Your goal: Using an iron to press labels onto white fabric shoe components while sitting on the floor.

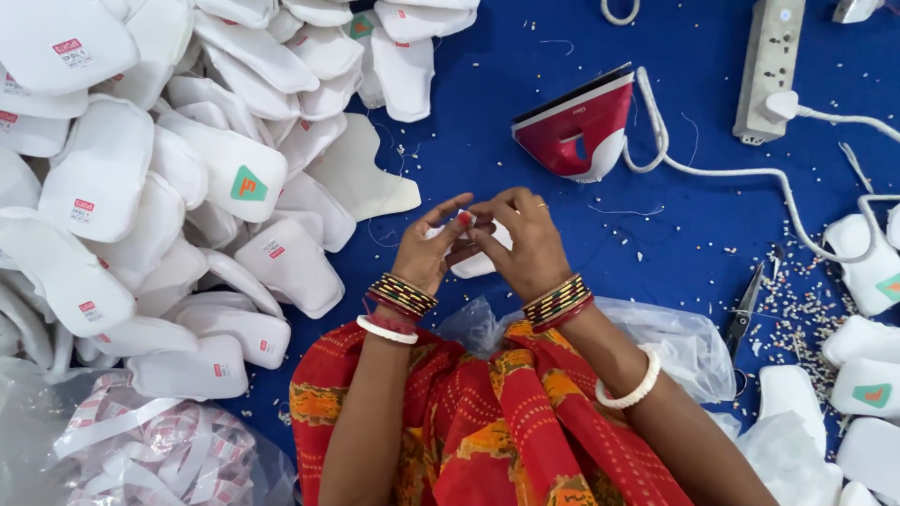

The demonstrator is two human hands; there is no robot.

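Small red-and-white label [464, 218] pinched between fingertips of both hands, just below and left of the red and white iron [577, 126]. Too small to make out beyond its colours. White fabric piece [478, 260] underneath the hands, mostly hidden by them; only a lower edge and a sliver at right visible. Left hand [427, 253] with thumb and forefinger closed on the label, remaining fingers loosely curled. Right hand [530, 244] likewise grasping the label at its fingertips, ring on one finger. Striped bangles on both wrists, a white one further down each forearm.

Closer to the camera than the iron: red and orange patterned cloth [487, 422] over the lap, cut off at the bottom edge. Clear plastic bag [680, 342] right of the wrists, contents impossible to tell.

Left of the iron: large heap of white padded pieces [169, 178], some with small red labels, a few with green and orange marks, running out of view at top and left. Far below it, bundle of printed label tape [159, 445] in clear plastic, partly cropped.

Right of the iron: white power strip [767, 70] with plug and cord, its top cut off. Lower right of the iron: scissors [745, 309] among scattered white specks, more white pieces [867, 375] cropped at the edge. All on blue cloth surface [506, 159].
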